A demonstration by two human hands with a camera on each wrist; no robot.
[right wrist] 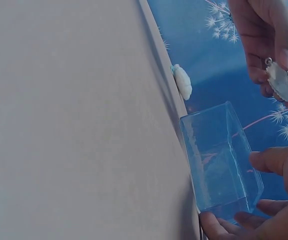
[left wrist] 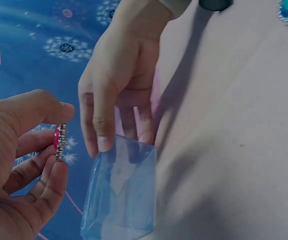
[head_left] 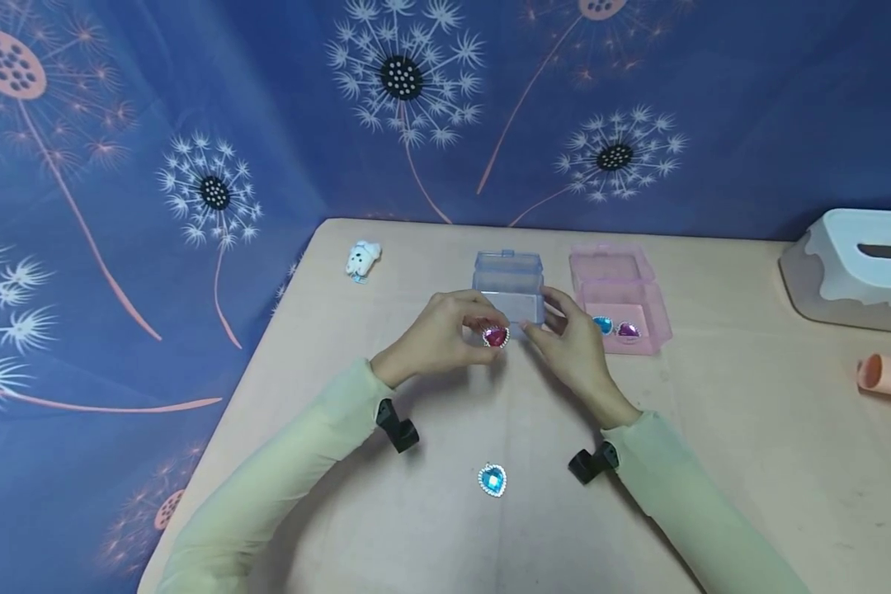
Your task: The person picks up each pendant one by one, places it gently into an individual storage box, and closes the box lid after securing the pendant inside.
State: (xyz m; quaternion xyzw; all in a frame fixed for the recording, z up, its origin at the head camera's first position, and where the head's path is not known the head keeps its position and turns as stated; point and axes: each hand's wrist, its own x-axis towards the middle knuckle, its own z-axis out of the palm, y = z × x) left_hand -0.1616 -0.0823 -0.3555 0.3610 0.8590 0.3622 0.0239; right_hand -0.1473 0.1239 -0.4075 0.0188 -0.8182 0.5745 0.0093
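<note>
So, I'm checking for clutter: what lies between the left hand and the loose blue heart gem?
Nothing but bare, partly shadowed table surface lies between the left hand and the loose blue heart gem; the head view shows it.

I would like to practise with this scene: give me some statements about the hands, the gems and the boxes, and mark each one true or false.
1. The left hand holds a red gem. True.
2. The pink box is closed. False: its lid is open.
3. The right hand has its fingers on the clear blue box. True.
4. Three gems lie in the pink box. False: there are two, a small blue gem and a purple gem.
5. A heart-shaped blue gem lies on the table, outside both boxes. True.
6. The white figure lies between the two boxes. False: in the head view it lies left of both.
</note>
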